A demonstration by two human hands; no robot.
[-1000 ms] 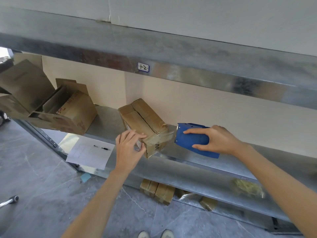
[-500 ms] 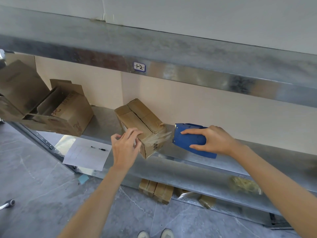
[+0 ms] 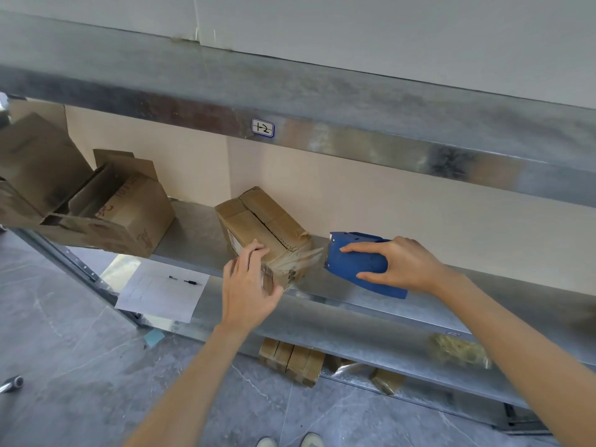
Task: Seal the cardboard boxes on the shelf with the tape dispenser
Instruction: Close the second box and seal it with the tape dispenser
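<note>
- The small cardboard box (image 3: 264,227) sits on the middle metal shelf (image 3: 419,304), turned at an angle, with its near corner reaching the shelf's front edge. Its top flaps are closed, with a dark seam running along the top.
- The left hand (image 3: 248,291) holds that near corner, fingers curled over the top edge and thumb against the side.
- The right hand (image 3: 400,266) grips the blue tape dispenser (image 3: 358,264), forefinger laid along its upper side and thumb underneath. The dispenser is on the shelf, just to the right of the box.
- A strip of clear tape (image 3: 306,256) stretches from the dispenser's nose to the right end of the box and wraps round the near corner, under the left hand's fingers.
- Further left on the same shelf stands a larger open box (image 3: 129,214), flaps up, well apart from the small one.
- Below the front edge, a sheet of paper (image 3: 161,291) lies on a lower metal surface with a pen (image 3: 185,280) on top of it.
- On the level below are a row of flat cardboard packs (image 3: 292,359) and a clear bag (image 3: 458,350) of something yellowish; I can't tell what.
- The shelf above carries a small handwritten label (image 3: 263,128) on its front lip.
- The floor is grey stone tile, and the toes of the person's shoes (image 3: 290,441) show at the bottom edge.
</note>
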